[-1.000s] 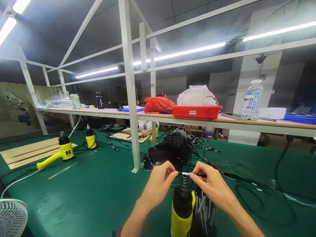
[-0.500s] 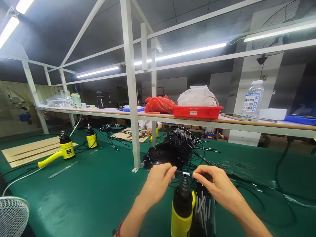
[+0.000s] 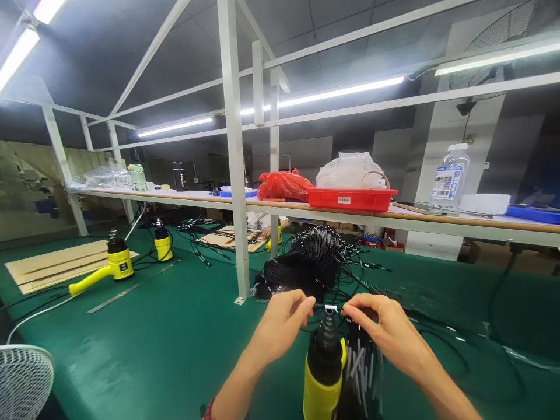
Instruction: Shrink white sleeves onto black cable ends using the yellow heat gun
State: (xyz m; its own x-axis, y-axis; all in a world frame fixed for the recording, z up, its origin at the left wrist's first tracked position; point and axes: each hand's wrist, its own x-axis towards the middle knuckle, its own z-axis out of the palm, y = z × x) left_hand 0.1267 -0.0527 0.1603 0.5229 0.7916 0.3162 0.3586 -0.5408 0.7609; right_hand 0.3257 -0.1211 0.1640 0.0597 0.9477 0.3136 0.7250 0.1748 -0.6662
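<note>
**My left hand [image 3: 280,329] and right hand [image 3: 387,329] pinch a black wire [image 3: 321,305] above a heat gun [image 3: 324,373]**
Both grips narrow, closed on the wire either side of its white sleeve [image 3: 331,308], just over the nozzle [image 3: 326,332].

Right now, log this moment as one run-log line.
left hand: pinching black cable | right hand: pinching same cable | white sleeve between hands | below: upright yellow heat gun

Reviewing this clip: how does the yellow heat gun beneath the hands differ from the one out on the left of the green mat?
The near yellow heat gun stands just below the left hand and right hand, while the far yellow heat gun sits well away, beside wooden boards. The near gun runs out of the frame; the far gun shows its whole handle, lying leftward. Both point black ribbed nozzles upward.
</note>
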